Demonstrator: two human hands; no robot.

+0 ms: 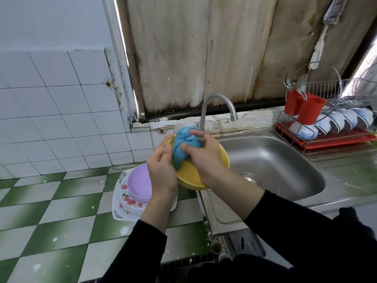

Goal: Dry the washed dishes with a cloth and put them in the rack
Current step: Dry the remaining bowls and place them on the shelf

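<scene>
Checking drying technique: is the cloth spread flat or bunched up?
Bunched up: the right hand grips the blue cloth as a wad inside the yellow bowl.

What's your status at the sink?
Left hand holds yellow bowl. Right hand grips blue cloth inside it. Nothing blocking way to dish rack.

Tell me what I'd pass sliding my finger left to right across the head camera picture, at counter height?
Purple bowl → left hand → blue cloth → right hand → steel sink → red cutlery cups → white bowls in the rack. The yellow bowl spans both hands, so it has no clear place.
</scene>
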